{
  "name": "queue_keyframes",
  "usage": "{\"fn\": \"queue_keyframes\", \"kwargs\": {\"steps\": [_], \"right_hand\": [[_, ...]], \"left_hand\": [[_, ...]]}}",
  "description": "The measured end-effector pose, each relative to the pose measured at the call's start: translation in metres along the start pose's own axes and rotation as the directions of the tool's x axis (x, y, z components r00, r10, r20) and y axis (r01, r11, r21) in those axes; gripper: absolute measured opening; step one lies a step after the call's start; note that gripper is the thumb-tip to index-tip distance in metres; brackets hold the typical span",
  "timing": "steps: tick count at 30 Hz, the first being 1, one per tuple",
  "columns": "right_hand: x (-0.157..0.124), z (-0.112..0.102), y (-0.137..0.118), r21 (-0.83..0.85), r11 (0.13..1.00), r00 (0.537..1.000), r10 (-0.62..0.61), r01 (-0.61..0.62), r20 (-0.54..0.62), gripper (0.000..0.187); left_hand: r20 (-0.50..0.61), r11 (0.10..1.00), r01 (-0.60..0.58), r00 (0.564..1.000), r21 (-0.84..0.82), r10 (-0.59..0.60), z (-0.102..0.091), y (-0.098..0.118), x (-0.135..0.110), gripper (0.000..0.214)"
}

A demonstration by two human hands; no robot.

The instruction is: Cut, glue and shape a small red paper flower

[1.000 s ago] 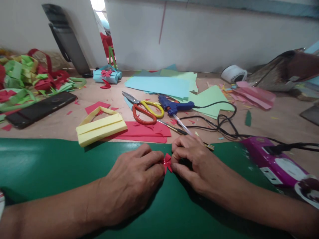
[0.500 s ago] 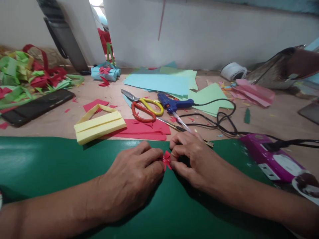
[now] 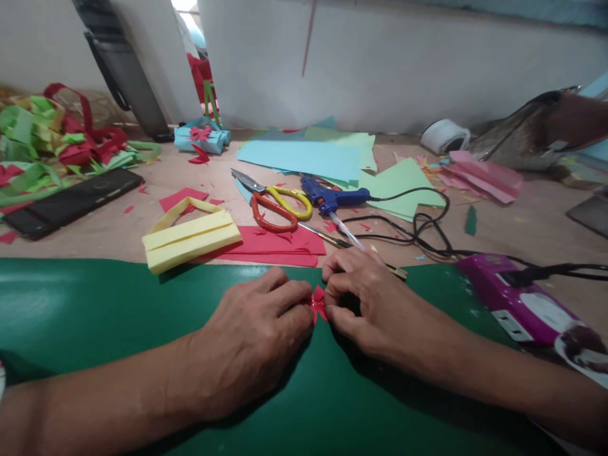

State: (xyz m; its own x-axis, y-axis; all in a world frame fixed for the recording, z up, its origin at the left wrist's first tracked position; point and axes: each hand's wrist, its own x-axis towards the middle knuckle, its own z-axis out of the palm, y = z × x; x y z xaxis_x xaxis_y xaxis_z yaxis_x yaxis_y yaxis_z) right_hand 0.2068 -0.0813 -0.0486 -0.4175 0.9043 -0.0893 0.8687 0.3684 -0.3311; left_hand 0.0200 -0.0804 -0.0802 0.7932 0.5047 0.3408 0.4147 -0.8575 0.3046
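Note:
A small red paper flower (image 3: 318, 305) with a shiny, glue-like centre is held low over the green mat (image 3: 118, 310). My left hand (image 3: 259, 339) pinches its left side between thumb and fingers. On the other side, my right hand (image 3: 363, 301) grips a right-hand petal between thumb and forefinger. Both sets of fingertips cover parts of the flower. Just beyond my hands lie folded red paper strips (image 3: 270, 250), a yellow paper bag with a handle (image 3: 192, 240), scissors with red and yellow handles (image 3: 275, 206) and a blue glue gun (image 3: 332, 195).
A purple power strip (image 3: 517, 297) sits at the right, with the black cord (image 3: 427, 234) running near it. Further back are blue paper sheets (image 3: 299, 158), a blue paper bag (image 3: 202, 137) and a white roll (image 3: 445, 136). At left lie a black phone (image 3: 76, 202) and colourful paper pieces (image 3: 85, 139).
Both hands keep their pinch on the red paper flower, with only very slight finger movement. The view has shifted a little; the other things stay where they were.

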Motion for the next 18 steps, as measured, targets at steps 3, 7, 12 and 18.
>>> {"fn": "queue_keyframes", "kwargs": {"steps": [3,7,12,18], "right_hand": [[0.0005,-0.0002,-0.0006,-0.003,1.0,1.0,0.002,-0.002,0.004,0.022],[0.0009,-0.001,-0.0018,-0.019,1.0,1.0,-0.014,0.014,0.007,0.022],[-0.0008,-0.0013,-0.0005,0.024,0.999,0.999,-0.026,0.026,-0.02,0.018],[-0.0054,0.0066,0.004,0.049,0.988,0.978,-0.138,0.147,-0.158,0.013]], "left_hand": [[-0.007,1.0,0.003,1.0,0.003,-0.003,-0.0001,-0.0006,0.0004,0.022],[-0.003,1.0,-0.004,1.0,0.007,0.004,-0.0001,-0.0014,0.0007,0.022],[0.003,1.0,-0.002,1.0,0.003,0.002,0.0,-0.0007,0.0012,0.022],[-0.006,1.0,-0.01,1.0,0.01,0.01,0.0007,-0.0007,0.0005,0.021]]}}
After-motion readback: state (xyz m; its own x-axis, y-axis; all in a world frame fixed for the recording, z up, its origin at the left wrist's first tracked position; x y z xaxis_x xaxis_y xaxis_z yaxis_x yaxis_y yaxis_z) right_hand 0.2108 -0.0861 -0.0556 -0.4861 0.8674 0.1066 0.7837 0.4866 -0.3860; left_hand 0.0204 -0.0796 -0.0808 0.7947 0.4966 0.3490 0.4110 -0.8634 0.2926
